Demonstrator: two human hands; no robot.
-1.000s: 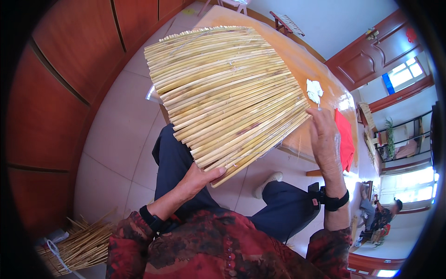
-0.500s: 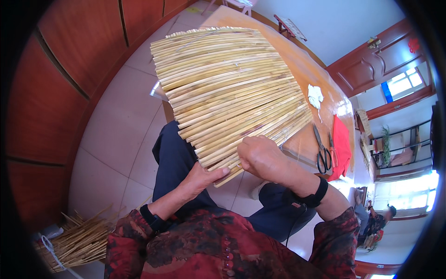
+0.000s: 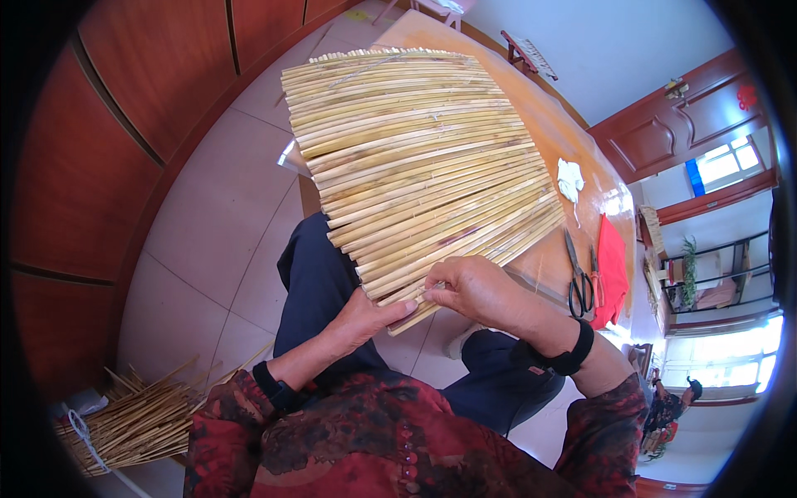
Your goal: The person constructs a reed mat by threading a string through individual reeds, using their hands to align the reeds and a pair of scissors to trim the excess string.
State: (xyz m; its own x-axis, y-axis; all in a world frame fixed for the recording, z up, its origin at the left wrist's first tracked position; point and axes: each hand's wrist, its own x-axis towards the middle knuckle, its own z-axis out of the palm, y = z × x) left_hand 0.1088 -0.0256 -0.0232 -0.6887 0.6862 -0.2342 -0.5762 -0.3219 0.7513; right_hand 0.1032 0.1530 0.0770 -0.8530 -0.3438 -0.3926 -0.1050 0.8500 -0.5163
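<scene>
A mat of pale yellow reed stalks (image 3: 415, 158), laid side by side, spreads over the table and reaches to my knees. Its nearest corner is gripped by my left hand (image 3: 359, 319), with the thumb on top of the last stalks and the fingers hidden beneath. Just right of that thumb, my right hand (image 3: 469, 286) is closed in a pinch above the near edge. What sits between its fingertips is too small to make out; it may be thin thread. Short bits of thread show among the stalks.
Right of the mat on the wooden table (image 3: 544, 108) lie black-handled scissors (image 3: 578, 278), a smaller orange-handled tool (image 3: 595, 274), a red cloth (image 3: 612, 270) and a white crumpled cloth (image 3: 569, 178). A tied bundle of reeds (image 3: 141, 423) rests on the floor at lower left. Another person (image 3: 671, 407) sits far right.
My right hand has come down slightly and turned, so its pinched fingertips now show near my left thumb. The left hand keeps its grip on the mat. The whole view has shifted slightly.
</scene>
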